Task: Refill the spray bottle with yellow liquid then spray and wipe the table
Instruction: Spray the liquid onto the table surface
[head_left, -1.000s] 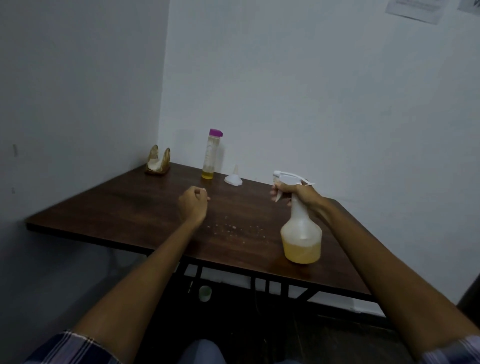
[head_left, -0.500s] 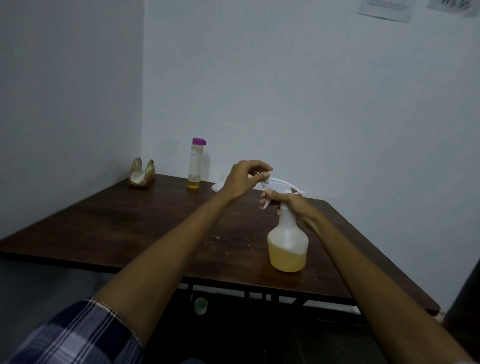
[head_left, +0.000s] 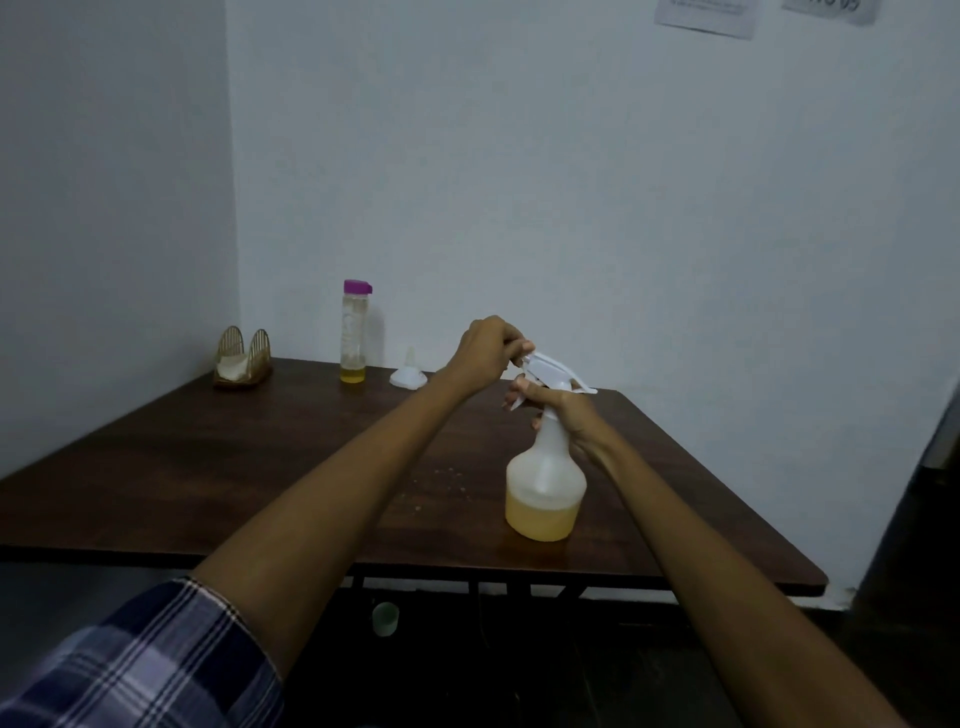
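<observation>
The spray bottle (head_left: 545, 483) stands upright on the dark wooden desk (head_left: 260, 467), a little right of the centre of the frame and near the front edge. Its lower part is filled with yellow liquid, about one third of the body; the upper part is cloudy white plastic.

The right hand (head_left: 558, 408) comes in from the lower right and its grip is closed around the thin neck of the bottle, just under the white spray head (head_left: 553, 370). The fingers curl round the front of the neck, beside the trigger.

The left hand (head_left: 485, 353) reaches from the lower left, above the desk. Its fingertips pinch the front tip of the spray head, where the nozzle is. So both hands hold the same bottle, one at the neck and one at the nozzle.

On the desk, left of the bottle, lie some small pale crumbs or drops (head_left: 441, 483); I cannot tell which.

At the back of the desk, close to the wall, stands a tall clear bottle (head_left: 354, 332) with a purple cap and a little yellow liquid at the bottom. Just to its right lies a white funnel (head_left: 409, 373), with the wide end down. In the back left corner sits a golden holder (head_left: 243, 358) with white napkins inside.

Under the desk a small green cup (head_left: 385, 618) shows. A checked sleeve (head_left: 145, 665) is at the lower left. Two papers (head_left: 706, 18) hang on the wall at the upper right.
</observation>
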